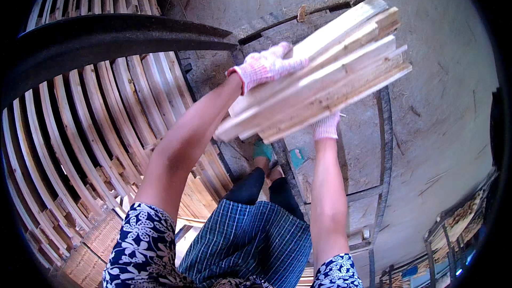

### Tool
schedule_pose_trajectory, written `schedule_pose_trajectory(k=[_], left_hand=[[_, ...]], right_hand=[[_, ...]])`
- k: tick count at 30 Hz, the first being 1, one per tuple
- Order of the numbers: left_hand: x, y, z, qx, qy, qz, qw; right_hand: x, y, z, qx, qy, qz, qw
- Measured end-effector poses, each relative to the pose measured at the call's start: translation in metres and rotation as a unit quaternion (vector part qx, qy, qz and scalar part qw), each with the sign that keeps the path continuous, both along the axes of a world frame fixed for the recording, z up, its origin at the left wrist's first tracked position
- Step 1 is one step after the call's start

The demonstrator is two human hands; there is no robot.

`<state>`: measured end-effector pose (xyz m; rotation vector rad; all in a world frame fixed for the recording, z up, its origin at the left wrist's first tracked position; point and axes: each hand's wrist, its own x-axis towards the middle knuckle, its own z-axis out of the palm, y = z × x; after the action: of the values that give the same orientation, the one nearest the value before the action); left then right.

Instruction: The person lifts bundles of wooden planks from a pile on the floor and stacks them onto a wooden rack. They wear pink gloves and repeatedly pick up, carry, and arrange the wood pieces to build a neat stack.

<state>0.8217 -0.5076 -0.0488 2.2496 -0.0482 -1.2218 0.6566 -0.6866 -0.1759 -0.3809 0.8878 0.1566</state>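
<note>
A bundle of pale wooden boards (pixel 325 80) is held up in front of me, tilted with its far end to the upper right. My left hand (pixel 269 65), in a pink and white knitted glove, grips the bundle's left side from above. Beneath the near edge is my right hand (pixel 326 125), gloved the same way; its fingers are hidden behind the boards, which appear to rest on it. Several boards lie together, their ends uneven.
Stacked wooden slats (pixel 85 122) fill the left side in rows. A dark metal beam (pixel 122 34) crosses above them. On the concrete floor (pixel 432 112) lies a metal frame (pixel 385 144). Scrap wood (pixel 458 224) sits at the lower right, and a teal sandal (pixel 297 157) shows near my feet.
</note>
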Motion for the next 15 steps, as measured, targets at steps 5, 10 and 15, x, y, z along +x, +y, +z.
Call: schedule_pose_trajectory(k=[5, 10, 15], left_hand=[[-0.015, -0.015, -0.063, -0.134, 0.018, 0.066, 0.989], [-0.036, -0.015, -0.083, -0.362, 0.121, 0.199, 0.903], [-0.075, -0.029, -0.022, -0.339, 0.248, 0.252, 0.872]], right_hand=[[-0.036, -0.046, -0.006, -0.102, -0.025, -0.03, 0.994], [-0.03, -0.044, 0.017, -0.188, -0.047, -0.054, 0.98], [-0.056, -0.036, 0.111, -0.24, 0.043, 0.028, 0.969]])
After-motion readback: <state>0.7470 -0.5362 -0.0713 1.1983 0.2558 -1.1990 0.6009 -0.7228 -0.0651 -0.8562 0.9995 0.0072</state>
